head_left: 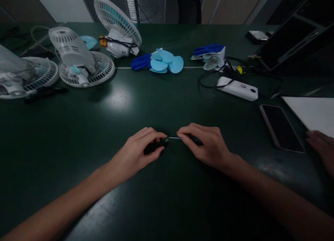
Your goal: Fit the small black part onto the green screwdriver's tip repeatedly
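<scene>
My left hand (137,145) rests low over the dark green table (167,199). Its thumb and fingers close round a small dark piece with a green end (166,140), mostly hidden by the fingers, so I cannot make out its kind. My right hand (208,141) grips a screwdriver (174,138) with a black handle. The thin metal shaft lies nearly level and points left. Its tip meets or nearly meets the green end; whether they touch I cannot tell.
White fans (75,56) and a fan head (118,25) stand at the back left. Behind my hands lie light blue fan blades (167,61) and gloves (210,51). Rightward are a white power strip (237,88), a phone (281,127) and another person's hand (322,145).
</scene>
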The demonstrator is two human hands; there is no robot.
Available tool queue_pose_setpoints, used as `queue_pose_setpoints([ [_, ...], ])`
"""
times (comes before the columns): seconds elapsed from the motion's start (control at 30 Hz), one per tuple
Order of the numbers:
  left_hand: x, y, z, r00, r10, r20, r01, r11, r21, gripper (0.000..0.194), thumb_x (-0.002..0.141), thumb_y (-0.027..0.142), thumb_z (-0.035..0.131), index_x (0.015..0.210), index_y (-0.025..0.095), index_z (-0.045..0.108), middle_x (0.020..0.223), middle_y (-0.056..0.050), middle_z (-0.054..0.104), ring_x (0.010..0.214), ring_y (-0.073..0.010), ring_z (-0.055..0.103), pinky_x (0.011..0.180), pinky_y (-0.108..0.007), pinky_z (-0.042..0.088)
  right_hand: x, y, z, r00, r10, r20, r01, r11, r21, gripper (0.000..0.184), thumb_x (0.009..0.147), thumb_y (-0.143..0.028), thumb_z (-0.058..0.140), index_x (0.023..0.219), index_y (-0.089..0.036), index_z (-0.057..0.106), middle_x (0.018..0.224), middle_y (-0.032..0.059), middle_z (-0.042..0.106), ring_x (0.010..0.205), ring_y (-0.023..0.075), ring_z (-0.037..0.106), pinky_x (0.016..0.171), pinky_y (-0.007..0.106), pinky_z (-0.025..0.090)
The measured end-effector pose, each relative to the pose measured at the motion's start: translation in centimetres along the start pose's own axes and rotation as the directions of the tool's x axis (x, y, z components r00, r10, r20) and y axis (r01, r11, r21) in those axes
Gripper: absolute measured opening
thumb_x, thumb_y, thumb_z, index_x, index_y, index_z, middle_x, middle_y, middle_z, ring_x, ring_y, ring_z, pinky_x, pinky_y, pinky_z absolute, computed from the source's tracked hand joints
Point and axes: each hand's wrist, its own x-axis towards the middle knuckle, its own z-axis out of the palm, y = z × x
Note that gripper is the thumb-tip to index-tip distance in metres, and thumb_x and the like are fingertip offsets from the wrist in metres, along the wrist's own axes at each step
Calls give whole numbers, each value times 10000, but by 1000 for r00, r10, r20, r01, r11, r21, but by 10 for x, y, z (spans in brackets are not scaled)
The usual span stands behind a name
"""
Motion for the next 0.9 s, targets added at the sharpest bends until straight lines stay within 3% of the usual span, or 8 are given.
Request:
queue_pose_setpoints([
  [0.33, -2, -2, 0, 999, 29, 14, -30, 998, 58, 334, 999, 296, 549, 1332, 276, 559, 1131, -43, 606, 993, -163, 584, 850, -302, 511, 4, 3, -1, 992, 118, -46, -118, 993, 1, 154, 986, -272, 558, 1041, -203, 684, 959, 27, 727, 795, 137, 659, 700, 275, 478],
  [0.5, 2, 1, 6, 979, 194, 57, -199, 975, 96, 277, 1011, 281, 522, 1267, 239, 620, 1205, -79, 611, 1112, -199, 579, 951, -356, 520, 6, 3, 1, 977, 175, -126, -169, 984, 57, 128, 977, -277, 574, 1005, -213, 681, 880, 12, 711, 740, 128, 637, 634, 256, 461],
  [0.6, 9, 9, 10, 949, 299, 97, -312, 933, 180, 280, 1012, 274, 514, 1269, 237, 620, 1369, -90, 563, 1276, -236, 520, 1065, -424, 474, 7, 5, 1, 968, 181, -172, -170, 982, 76, 116, 971, -276, 583, 979, -214, 681, 843, 9, 700, 714, 127, 622, 617, 251, 458],
  [0.7, 12, 10, 10, 932, 321, 169, -356, 897, 260, 297, 1034, 283, 469, 1299, 227, 591, 1437, -79, 546, 1340, -238, 490, 1101, -449, 446, 7, 6, 1, 966, 188, -180, -176, 981, 81, 112, 966, -270, 590, 966, -210, 684, 825, 7, 692, 699, 121, 612, 585, 238, 447],
  [0.83, -1, -18, -18, 952, 270, 142, -305, 867, 395, 329, 1038, 272, 465, 1353, 235, 552, 1417, -40, 577, 1322, -221, 518, 1102, -419, 447, 6, 7, -2, 969, 210, -134, -195, 974, 117, 126, 971, -279, 588, 1010, -209, 686, 805, -4, 673, 675, 105, 595, 519, 211, 417],
  [0.9, -16, -41, -45, 988, 141, 56, -151, 876, 459, 343, 1034, 312, 469, 1366, 270, 542, 1395, 9, 580, 1294, -213, 539, 1116, -409, 439, 6, 7, -3, 969, 218, -112, -202, 969, 141, 135, 977, -280, 582, 1026, -210, 686, 805, -8, 670, 675, 102, 595, 528, 209, 428],
])
